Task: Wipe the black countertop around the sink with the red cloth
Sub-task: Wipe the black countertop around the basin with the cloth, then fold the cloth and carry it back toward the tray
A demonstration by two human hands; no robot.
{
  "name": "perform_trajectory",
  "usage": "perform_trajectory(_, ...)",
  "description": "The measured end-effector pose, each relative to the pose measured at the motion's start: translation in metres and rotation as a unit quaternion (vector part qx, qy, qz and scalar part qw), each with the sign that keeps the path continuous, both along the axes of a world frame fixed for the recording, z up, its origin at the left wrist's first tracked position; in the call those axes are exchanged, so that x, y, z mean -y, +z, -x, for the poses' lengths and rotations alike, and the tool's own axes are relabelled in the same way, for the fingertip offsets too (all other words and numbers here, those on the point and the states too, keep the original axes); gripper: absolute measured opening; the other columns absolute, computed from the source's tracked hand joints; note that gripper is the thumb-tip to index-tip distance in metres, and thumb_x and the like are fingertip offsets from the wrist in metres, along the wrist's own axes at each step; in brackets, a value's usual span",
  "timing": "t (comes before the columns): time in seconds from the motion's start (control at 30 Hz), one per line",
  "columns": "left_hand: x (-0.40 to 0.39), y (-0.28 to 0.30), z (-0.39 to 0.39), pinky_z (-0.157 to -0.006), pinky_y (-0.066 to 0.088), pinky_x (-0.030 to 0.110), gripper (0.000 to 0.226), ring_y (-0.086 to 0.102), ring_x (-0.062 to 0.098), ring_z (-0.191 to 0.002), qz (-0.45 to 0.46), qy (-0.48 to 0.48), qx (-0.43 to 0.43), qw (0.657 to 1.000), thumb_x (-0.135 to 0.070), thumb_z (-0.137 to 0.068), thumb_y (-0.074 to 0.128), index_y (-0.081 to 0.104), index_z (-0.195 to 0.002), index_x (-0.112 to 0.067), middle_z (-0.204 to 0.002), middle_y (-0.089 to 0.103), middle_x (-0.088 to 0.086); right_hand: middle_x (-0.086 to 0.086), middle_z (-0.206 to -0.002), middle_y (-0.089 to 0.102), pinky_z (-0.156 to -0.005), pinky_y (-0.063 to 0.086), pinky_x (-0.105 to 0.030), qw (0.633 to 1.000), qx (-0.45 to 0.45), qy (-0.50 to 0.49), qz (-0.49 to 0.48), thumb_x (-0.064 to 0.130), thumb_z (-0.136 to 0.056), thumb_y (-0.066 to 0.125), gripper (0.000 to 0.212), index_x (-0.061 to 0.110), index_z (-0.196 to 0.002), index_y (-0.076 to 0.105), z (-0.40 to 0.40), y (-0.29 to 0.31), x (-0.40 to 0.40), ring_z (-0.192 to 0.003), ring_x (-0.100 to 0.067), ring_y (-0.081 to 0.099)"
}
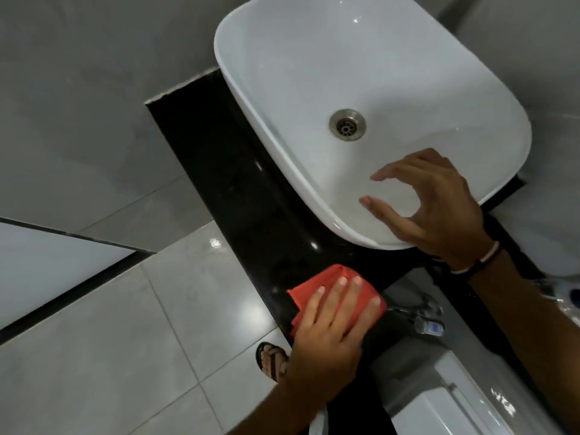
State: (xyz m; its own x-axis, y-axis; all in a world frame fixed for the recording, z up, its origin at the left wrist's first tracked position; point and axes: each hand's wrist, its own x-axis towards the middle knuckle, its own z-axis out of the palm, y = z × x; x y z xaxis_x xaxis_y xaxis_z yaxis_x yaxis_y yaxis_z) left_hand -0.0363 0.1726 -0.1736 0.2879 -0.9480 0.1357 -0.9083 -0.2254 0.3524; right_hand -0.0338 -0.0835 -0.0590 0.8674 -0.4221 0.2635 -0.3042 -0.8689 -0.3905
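- left hand (326,334), low centre, fingers flat, presses the soft, light folded red cloth (337,295) onto the glossy black countertop (238,183).
- right hand (439,211), right of centre, open and empty over the white ceramic sink (282,73).

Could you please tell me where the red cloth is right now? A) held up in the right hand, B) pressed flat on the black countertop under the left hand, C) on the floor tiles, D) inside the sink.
B: the left hand presses the cloth flat on the countertop; the right hand is empty over the sink.

A plain red cloth (337,298) is seen on a glossy black countertop (251,196). The sink (314,73) is white, the floor tiles (103,356) pale grey.
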Motion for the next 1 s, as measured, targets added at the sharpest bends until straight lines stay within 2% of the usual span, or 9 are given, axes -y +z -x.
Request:
perform_trajectory(0.1, 0.000, 0.000, -0.058, -0.120, 0.041, 0.051, 0.054, 0.040, 0.027, -0.152, 0.004, -0.154, 0.059, 0.986, -0.034, -0.096, 0.060, 0.052, -0.150, -0.031, -0.160, 0.047, 0.007, 0.003, -0.105, 0.077, -0.095, 0.050, -0.044, 1.000, -0.016, 0.002, -0.001, 0.064, -0.089, 0.062, 0.050, 0.019, -0.104, 0.076, 0.000, 0.000, 0.001, -0.108, -0.019, 0.064)
perform_trajectory(0.2, 0.007, 0.000, -0.167, -0.126, 0.032, 0.050, 0.053, 0.034, 0.030, -0.155, -0.003, -0.172, 0.094, 0.980, -0.037, -0.101, 0.050, 0.046, -0.153, -0.029, -0.164, 0.040, 0.010, 0.003, -0.105, 0.077, -0.095, 0.051, -0.043, 1.000, -0.015, -0.002, -0.004, 0.066, -0.089, 0.061, 0.051, 0.020, -0.105, 0.076, -0.001, -0.001, 0.003, -0.108, -0.018, 0.064)
perform_trajectory(0.4, 0.037, 0.011, -0.318, -0.128, 0.019, 0.062, 0.071, 0.021, 0.040, -0.158, -0.058, 0.209, -0.015, 0.976, -0.059, -0.098, 0.040, 0.035, -0.159, -0.023, -0.170, 0.026, 0.019, 0.001, -0.106, 0.078, -0.096, 0.052, -0.045, 1.000, -0.015, -0.007, -0.012, 0.065, -0.090, 0.061, 0.053, 0.017, -0.106, 0.076, -0.002, 0.000, 0.005, -0.109, -0.019, 0.064)
perform_trajectory(0.5, 0.045, 0.003, -0.270, -0.130, 0.009, 0.042, 0.070, 0.013, 0.036, -0.160, 0.062, 0.357, -0.112, 0.925, -0.053, -0.098, 0.056, 0.039, -0.158, -0.019, -0.172, 0.021, 0.017, -0.001, -0.107, 0.078, -0.097, 0.052, -0.046, 1.000, -0.020, -0.010, -0.020, 0.066, -0.090, 0.060, 0.055, 0.015, -0.106, 0.076, -0.003, 0.001, 0.005, -0.111, -0.019, 0.064)
perform_trajectory(0.6, 0.027, -0.001, -0.188, -0.125, 0.010, 0.009, 0.068, 0.012, 0.015, -0.158, 0.226, 0.451, -0.263, 0.823, -0.027, -0.100, 0.064, 0.034, -0.160, -0.015, -0.173, 0.014, 0.017, -0.001, -0.105, 0.078, -0.095, 0.052, -0.044, 0.999, -0.001, -0.023, -0.022, 0.067, -0.090, 0.060, 0.058, 0.014, -0.104, 0.077, -0.003, 0.002, 0.002, -0.110, -0.020, 0.064)
perform_trajectory(0.67, 0.010, 0.001, -0.129, -0.130, 0.028, 0.029, 0.071, 0.014, 0.006, -0.156, 0.237, 0.472, -0.349, 0.774, -0.016, -0.100, 0.064, 0.029, -0.162, -0.021, -0.174, 0.011, 0.003, 0.000, -0.102, 0.078, -0.094, 0.053, -0.042, 0.999, 0.013, -0.033, -0.020, 0.068, -0.089, 0.060, 0.058, 0.015, -0.102, 0.077, -0.003, 0.001, 0.001, -0.108, -0.019, 0.065)
perform_trajectory(0.77, -0.012, 0.022, -0.042, -0.121, 0.039, 0.060, 0.076, 0.020, 0.020, -0.159, 0.160, 0.468, -0.427, 0.757, -0.013, -0.098, 0.064, 0.025, -0.157, -0.042, -0.174, 0.007, -0.013, 0.001, -0.099, 0.078, -0.093, 0.053, -0.041, 0.999, 0.022, -0.044, -0.021, 0.070, -0.089, 0.059, 0.058, 0.017, -0.100, 0.077, -0.004, -0.002, 0.000, -0.105, -0.018, 0.065)
perform_trajectory(0.9, -0.033, 0.076, 0.036, -0.122, 0.040, 0.054, 0.082, 0.031, 0.019, -0.154, 0.064, 0.426, -0.502, 0.750, -0.009, -0.093, 0.070, 0.033, -0.143, -0.062, -0.172, 0.012, -0.020, -0.001, -0.096, 0.079, -0.090, 0.054, -0.046, 0.996, 0.073, -0.051, -0.016, 0.060, -0.087, 0.069, 0.048, 0.013, -0.094, 0.077, -0.001, 0.002, -0.002, -0.097, -0.024, 0.070)
perform_trajectory(1.0, -0.021, 0.112, 0.062, -0.114, 0.050, 0.033, 0.095, 0.058, -0.001, -0.131, 0.074, 0.321, -0.538, 0.776, -0.011, -0.085, 0.078, 0.031, -0.145, -0.069, -0.151, 0.049, -0.034, -0.002, -0.097, 0.078, -0.092, 0.053, -0.042, 0.985, 0.137, -0.087, -0.052, 0.043, -0.085, 0.077, 0.033, 0.010, -0.091, 0.078, 0.006, 0.011, -0.014, -0.097, -0.025, 0.070)
